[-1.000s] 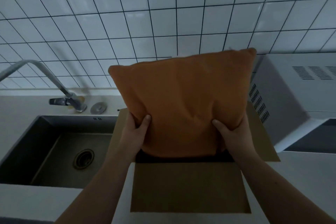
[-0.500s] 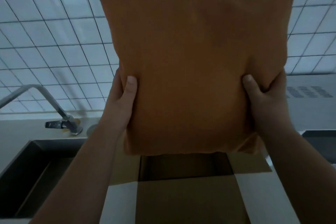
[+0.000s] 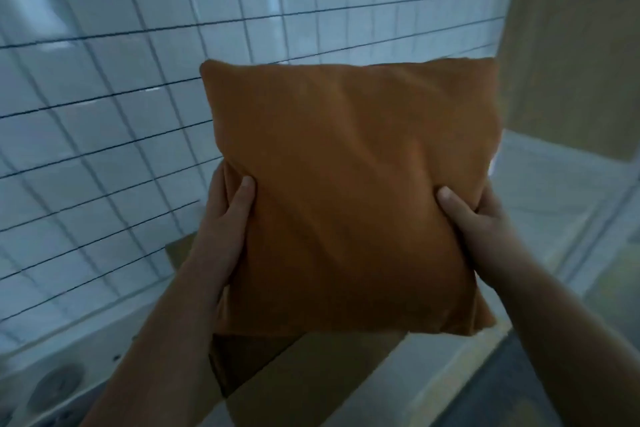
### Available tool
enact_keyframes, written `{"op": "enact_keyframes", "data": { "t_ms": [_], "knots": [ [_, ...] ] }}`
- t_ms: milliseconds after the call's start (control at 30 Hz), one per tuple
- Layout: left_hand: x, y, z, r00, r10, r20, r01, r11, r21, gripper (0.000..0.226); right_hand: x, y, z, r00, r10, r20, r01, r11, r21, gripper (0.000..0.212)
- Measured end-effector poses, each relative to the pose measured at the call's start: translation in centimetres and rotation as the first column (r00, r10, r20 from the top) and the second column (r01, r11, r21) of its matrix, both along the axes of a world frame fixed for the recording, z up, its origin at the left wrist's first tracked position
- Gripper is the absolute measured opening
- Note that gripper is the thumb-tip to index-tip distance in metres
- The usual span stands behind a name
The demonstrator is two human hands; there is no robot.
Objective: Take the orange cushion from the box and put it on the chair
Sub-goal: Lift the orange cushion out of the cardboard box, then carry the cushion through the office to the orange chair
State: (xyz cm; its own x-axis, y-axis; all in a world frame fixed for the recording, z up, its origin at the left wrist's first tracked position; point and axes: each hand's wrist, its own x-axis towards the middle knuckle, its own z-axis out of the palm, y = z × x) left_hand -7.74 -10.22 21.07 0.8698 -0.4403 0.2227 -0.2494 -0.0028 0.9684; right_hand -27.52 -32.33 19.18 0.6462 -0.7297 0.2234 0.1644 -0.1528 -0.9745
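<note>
Since half a second ago the whole view has swung: the tap and sink that sat at the left are gone from sight, the tiled wall (image 3: 104, 114) now runs at a slant and is smeared with motion blur, and a plain beige panel (image 3: 571, 45) has come in at the upper right. The orange cushion (image 3: 349, 198) has dropped lower in view and no longer reaches the top edge; it has also shifted right of where it was. The box (image 3: 277, 367) has slid toward the lower middle and now lies skewed, only its open flaps and dark inside showing under the cushion's bottom edge.

The cushion is held up in the air, clear above the box and not touching it. It is square, plump, a dull burnt orange, with soft creases running across its face and its corners slightly pinched. It stands nearly upright, facing the person, tipped a little to one side.

The left hand (image 3: 225, 218) grips the cushion's left edge, thumb pressed onto the front and the fingers wrapped behind, out of sight. The right hand (image 3: 478, 218) clamps the right edge the same way, thumb dug into the fabric so that it dimples. The pale counter (image 3: 433, 374) shows blurred beneath the forearms.
</note>
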Motion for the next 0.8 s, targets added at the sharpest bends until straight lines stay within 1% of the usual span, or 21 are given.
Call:
{"op": "enact_keyframes", "data": {
  "t_ms": [67, 133, 233, 333, 400, 500, 533, 567, 600, 667, 700, 733, 800],
  "knots": [
    [-1.7, -2.2, -0.1, 0.993, -0.115, -0.02, 0.115, 0.993, -0.009, 0.069, -3.8, 0.7, -0.5, 0.988, -0.155, 0.013, 0.156, 0.987, -0.028, 0.047],
    [-4.5, -4.8, -0.3, 0.968, -0.249, -0.012, 0.248, 0.968, -0.03, 0.063, -8.3, 1.4, -0.8, 0.946, -0.324, -0.001, 0.324, 0.944, -0.056, 0.036],
    [-10.1, -9.2, -0.9, 0.921, -0.388, -0.03, 0.389, 0.921, 0.039, 0.06, -16.0, 1.9, -1.3, 0.827, -0.562, -0.028, 0.557, 0.825, -0.101, 0.039],
    [-17.2, -14.5, -1.2, 0.852, -0.522, 0.036, 0.517, 0.85, 0.102, 0.064, -25.1, 2.3, -1.5, 0.686, -0.726, -0.047, 0.72, 0.687, -0.099, 0.042],
    [-22.4, -17.7, -1.3, 0.774, -0.63, 0.064, 0.623, 0.776, 0.099, 0.063, -30.9, 2.7, -1.5, 0.597, -0.801, -0.033, 0.797, 0.598, -0.086, 0.043],
    [-31.8, -21.9, -2.0, 0.617, -0.787, 0.027, 0.783, 0.616, 0.087, 0.068, -40.2, 4.1, -1.6, 0.45, -0.892, -0.043, 0.89, 0.452, -0.066, 0.053],
    [-35.5, -23.3, -2.2, 0.571, -0.821, 0.011, 0.818, 0.57, 0.077, 0.063, -43.4, 4.6, -1.6, 0.397, -0.917, -0.045, 0.915, 0.399, -0.059, 0.056],
    [-39.3, -24.4, -2.4, 0.523, -0.852, 0.001, 0.851, 0.522, 0.054, 0.052, -46.7, 5.0, -1.8, 0.34, -0.939, -0.047, 0.938, 0.342, -0.057, 0.057],
    [-43.1, -25.4, -2.6, 0.47, -0.883, -0.014, 0.883, 0.469, 0.027, 0.041, -49.8, 5.4, -2.1, 0.287, -0.957, -0.053, 0.956, 0.289, -0.054, 0.056],
    [-50.1, -27.1, -3.4, 0.368, -0.928, -0.061, 0.929, 0.369, -0.012, 0.026, -55.6, 6.0, -2.4, 0.198, -0.978, -0.07, 0.979, 0.2, -0.037, 0.054],
    [-53.6, -27.8, -3.8, 0.33, -0.94, -0.081, 0.943, 0.333, -0.02, 0.023, -58.5, 6.2, -2.6, 0.164, -0.983, -0.075, 0.986, 0.167, -0.026, 0.055],
    [-56.8, -28.5, -4.1, 0.304, -0.948, -0.092, 0.951, 0.307, -0.029, 0.024, -61.2, 6.3, -2.7, 0.141, -0.987, -0.083, 0.99, 0.142, -0.013, 0.056],
    [-62.7, -30.2, -4.8, 0.28, -0.955, -0.093, 0.958, 0.284, -0.03, 0.035, -66.2, 5.9, -3.0, 0.102, -0.99, -0.098, 0.995, 0.103, -0.001, 0.056]
  ]
}}
